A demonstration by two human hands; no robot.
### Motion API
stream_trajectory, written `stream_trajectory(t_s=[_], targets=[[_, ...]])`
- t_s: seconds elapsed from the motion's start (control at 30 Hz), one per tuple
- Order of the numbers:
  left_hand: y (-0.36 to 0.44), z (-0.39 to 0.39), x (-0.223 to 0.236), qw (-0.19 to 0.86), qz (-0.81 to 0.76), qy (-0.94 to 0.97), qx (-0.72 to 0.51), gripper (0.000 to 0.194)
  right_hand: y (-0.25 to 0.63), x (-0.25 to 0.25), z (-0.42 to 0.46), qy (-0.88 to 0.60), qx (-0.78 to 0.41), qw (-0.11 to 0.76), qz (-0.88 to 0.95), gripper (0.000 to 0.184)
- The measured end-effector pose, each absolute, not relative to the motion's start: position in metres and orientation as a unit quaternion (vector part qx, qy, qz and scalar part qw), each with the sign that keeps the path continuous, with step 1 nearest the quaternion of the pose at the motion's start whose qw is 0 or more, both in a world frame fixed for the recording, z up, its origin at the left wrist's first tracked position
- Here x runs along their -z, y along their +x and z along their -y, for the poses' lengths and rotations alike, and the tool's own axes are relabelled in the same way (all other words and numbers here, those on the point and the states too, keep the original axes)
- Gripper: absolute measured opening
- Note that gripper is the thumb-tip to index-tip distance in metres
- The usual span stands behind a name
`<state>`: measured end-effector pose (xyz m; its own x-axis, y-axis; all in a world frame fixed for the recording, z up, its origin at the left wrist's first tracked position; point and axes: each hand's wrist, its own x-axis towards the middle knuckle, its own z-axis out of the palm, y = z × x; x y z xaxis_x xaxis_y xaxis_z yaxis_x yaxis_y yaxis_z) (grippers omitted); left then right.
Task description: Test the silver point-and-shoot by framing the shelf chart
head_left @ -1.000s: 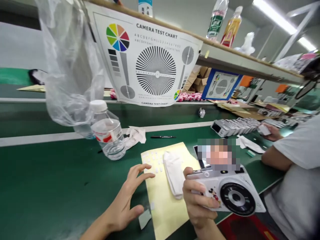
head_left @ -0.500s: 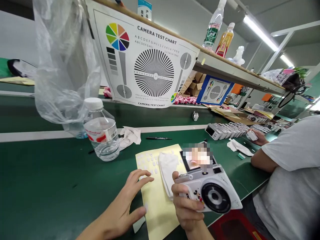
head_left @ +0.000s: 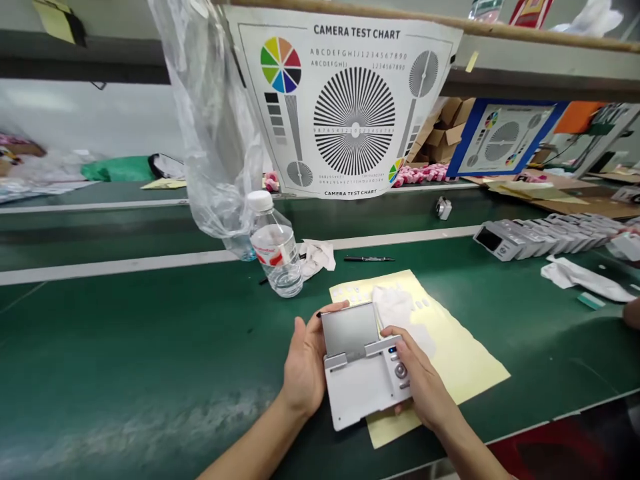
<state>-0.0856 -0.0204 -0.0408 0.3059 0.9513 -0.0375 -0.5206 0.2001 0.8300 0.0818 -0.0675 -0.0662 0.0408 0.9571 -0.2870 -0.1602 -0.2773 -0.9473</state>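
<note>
Gripping a white compact camera [head_left: 357, 393] from both sides, the left hand [head_left: 305, 363] curls its fingers [head_left: 334, 307] around the edge of the camera's raised grey flip-up screen [head_left: 350, 330], while the right hand [head_left: 423, 377] closes over the button side, beside a round silver dial [head_left: 401, 371]. The camera is held over a pale yellow paper sheet [head_left: 465, 360], which carries a crumpled white cloth [head_left: 397, 308] and small white stickers [head_left: 353, 292]. Farther out on the green workbench [head_left: 125, 333] stands a clear plastic water bottle [head_left: 276, 250], just beside crumpled white tissue [head_left: 317, 257] and near a black pen [head_left: 369, 259]. Off to the right lies a long row of white cameras [head_left: 545, 232], near a co-worker's hand [head_left: 633, 313].
</note>
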Motion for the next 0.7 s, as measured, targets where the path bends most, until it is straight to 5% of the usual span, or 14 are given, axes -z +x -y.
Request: stream_trajectory(t_s=[0.3, 0.5, 0.7], targets=[[-0.121, 0.01, 0.043, 0.434, -0.199, 0.79, -0.386, 0.065, 0.083, 0.063, 0.065, -0.514, -0.593, 0.526, 0.328, 0.049], [-0.118, 0.003, 0.048, 0.307, -0.26, 0.86, -0.315, 0.106, 0.093, 0.047, 0.072, -0.474, -0.576, 0.57, 0.343, 0.05], [-0.103, 0.015, 0.024, 0.154, -0.232, 0.884, -0.374, 0.084, 0.108, 0.013, 0.079, -0.435, -0.542, 0.614, 0.375, 0.043]])
